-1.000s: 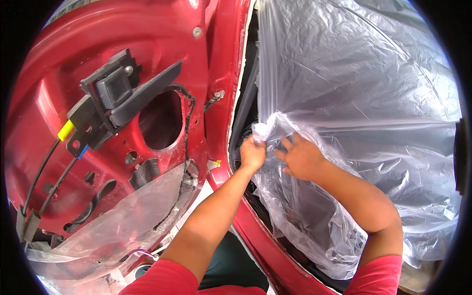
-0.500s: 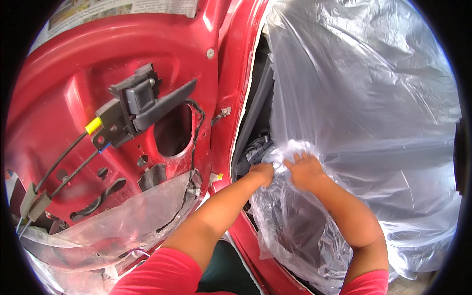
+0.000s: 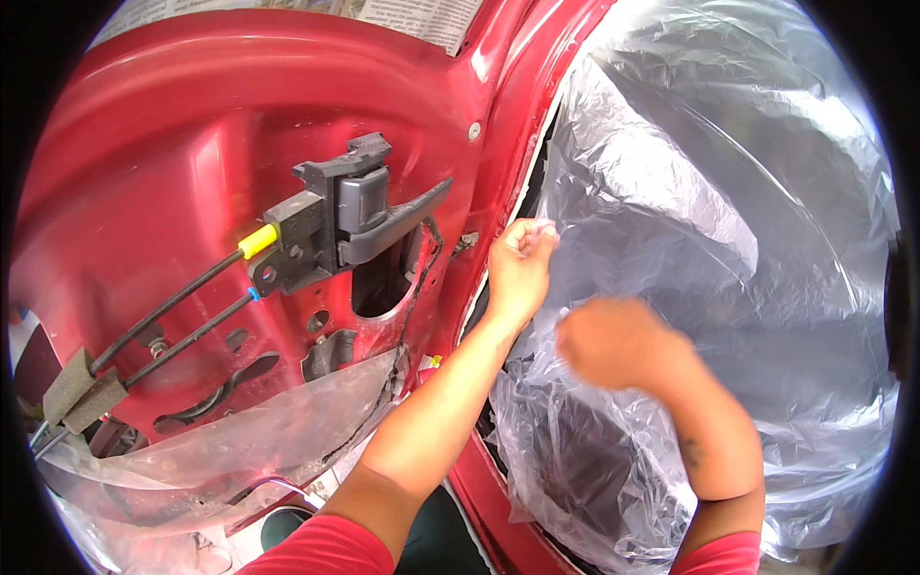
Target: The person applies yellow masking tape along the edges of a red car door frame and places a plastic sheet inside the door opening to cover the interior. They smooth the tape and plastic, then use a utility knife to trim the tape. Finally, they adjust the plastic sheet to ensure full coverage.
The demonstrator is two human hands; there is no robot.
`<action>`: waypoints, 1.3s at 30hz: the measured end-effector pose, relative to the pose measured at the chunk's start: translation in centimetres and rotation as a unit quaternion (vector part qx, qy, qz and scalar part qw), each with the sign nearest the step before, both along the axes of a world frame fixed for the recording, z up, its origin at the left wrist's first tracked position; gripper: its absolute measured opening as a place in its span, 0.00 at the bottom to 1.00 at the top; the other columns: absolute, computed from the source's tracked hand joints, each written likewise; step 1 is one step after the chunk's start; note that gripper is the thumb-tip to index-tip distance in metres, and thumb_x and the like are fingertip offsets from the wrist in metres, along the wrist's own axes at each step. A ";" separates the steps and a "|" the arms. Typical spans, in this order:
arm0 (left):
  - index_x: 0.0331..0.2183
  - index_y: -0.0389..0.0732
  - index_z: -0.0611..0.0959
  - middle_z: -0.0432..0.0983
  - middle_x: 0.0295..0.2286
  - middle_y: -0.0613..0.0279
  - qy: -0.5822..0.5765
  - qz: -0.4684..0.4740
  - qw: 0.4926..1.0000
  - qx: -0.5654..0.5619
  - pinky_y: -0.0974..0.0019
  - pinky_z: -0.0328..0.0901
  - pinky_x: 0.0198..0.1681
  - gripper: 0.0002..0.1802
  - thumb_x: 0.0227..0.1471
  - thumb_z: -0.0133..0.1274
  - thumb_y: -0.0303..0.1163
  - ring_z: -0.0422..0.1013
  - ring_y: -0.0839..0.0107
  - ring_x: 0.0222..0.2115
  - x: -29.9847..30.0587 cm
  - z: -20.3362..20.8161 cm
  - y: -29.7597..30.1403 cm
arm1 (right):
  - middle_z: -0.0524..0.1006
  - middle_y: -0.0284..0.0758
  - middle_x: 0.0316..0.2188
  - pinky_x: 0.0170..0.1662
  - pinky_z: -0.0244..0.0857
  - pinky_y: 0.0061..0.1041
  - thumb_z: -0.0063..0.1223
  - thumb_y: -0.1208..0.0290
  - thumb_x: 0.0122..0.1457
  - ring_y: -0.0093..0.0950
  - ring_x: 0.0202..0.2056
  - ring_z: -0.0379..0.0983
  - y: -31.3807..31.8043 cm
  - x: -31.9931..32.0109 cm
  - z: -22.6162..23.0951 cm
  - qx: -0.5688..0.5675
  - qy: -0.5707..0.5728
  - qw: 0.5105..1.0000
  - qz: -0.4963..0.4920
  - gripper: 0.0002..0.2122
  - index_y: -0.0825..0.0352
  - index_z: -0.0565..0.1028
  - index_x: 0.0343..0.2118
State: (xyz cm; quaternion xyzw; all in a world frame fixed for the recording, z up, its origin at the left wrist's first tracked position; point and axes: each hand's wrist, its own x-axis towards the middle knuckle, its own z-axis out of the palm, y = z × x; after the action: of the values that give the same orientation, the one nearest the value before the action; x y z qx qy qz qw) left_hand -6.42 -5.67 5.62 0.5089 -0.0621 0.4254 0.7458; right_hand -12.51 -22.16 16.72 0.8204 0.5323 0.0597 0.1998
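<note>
A clear plastic sheet (image 3: 652, 259) covers the car's door opening, wrinkled and shiny. My left hand (image 3: 518, 268) is at the sheet's left edge by the red door frame, its thumb and fingers pinched on the plastic. Lower and to the right, my right hand (image 3: 618, 343) is curled closed and blurred by motion, with a bit of the film showing at its fingertips. Below both hands the plastic lies bunched in loose folds (image 3: 575, 450).
On the left stands the open red car door (image 3: 144, 125), with a black inner handle (image 3: 369, 206) and two cables hanging from it. Clear film (image 3: 278, 431) covers the door's lower part. Newspaper (image 3: 422, 19) lines its top. The red sill (image 3: 498, 508) runs below.
My left hand has moved up along the sheet's edge and now pinches it. My right hand has gone from spread fingers to curled. The view has shifted, moving the door rightward.
</note>
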 end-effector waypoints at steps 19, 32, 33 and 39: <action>0.45 0.44 0.73 0.76 0.35 0.69 -0.085 0.024 0.991 -0.099 0.77 0.60 0.27 0.07 0.69 0.48 0.22 0.67 0.86 0.28 -2.8 -0.4 0.3 | 0.76 0.34 0.40 0.53 0.69 0.39 0.61 0.72 0.59 0.36 0.50 0.72 8.0 6.4 17.0 0.232 -0.349 0.855 0.306 0.07 0.58 0.86 0.38; 0.40 0.36 0.80 0.73 0.29 0.69 -0.086 0.132 0.982 -0.105 0.75 0.60 0.26 0.09 0.63 0.63 0.27 0.62 0.86 0.23 -3.5 0.4 -1.0 | 0.77 0.31 0.42 0.54 0.70 0.37 0.64 0.71 0.55 0.34 0.52 0.71 9.0 6.3 18.2 0.187 -0.384 0.858 0.284 0.01 0.59 0.84 0.30; 0.39 0.38 0.79 0.70 0.26 0.73 -0.107 0.139 0.978 -0.116 0.76 0.58 0.26 0.07 0.63 0.63 0.27 0.59 0.87 0.23 -3.4 0.6 -1.2 | 0.77 0.31 0.42 0.54 0.70 0.38 0.64 0.71 0.55 0.34 0.52 0.71 9.0 6.1 18.3 0.186 -0.384 0.860 0.279 0.01 0.59 0.84 0.30; 0.37 0.38 0.80 0.72 0.24 0.77 -0.090 0.226 0.969 0.053 0.77 0.60 0.28 0.07 0.61 0.64 0.25 0.61 0.88 0.23 -2.1 -1.5 -0.2 | 0.77 0.31 0.41 0.54 0.69 0.37 0.63 0.75 0.53 0.34 0.51 0.71 9.6 5.9 18.5 0.171 -0.381 0.868 0.270 0.03 0.59 0.84 0.30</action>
State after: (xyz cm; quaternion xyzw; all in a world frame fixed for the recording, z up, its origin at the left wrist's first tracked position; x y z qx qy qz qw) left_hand -8.51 -5.92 4.08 0.5087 -0.0348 0.6226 0.5937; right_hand -6.61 -12.54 35.25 0.5797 0.5968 0.5093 0.2199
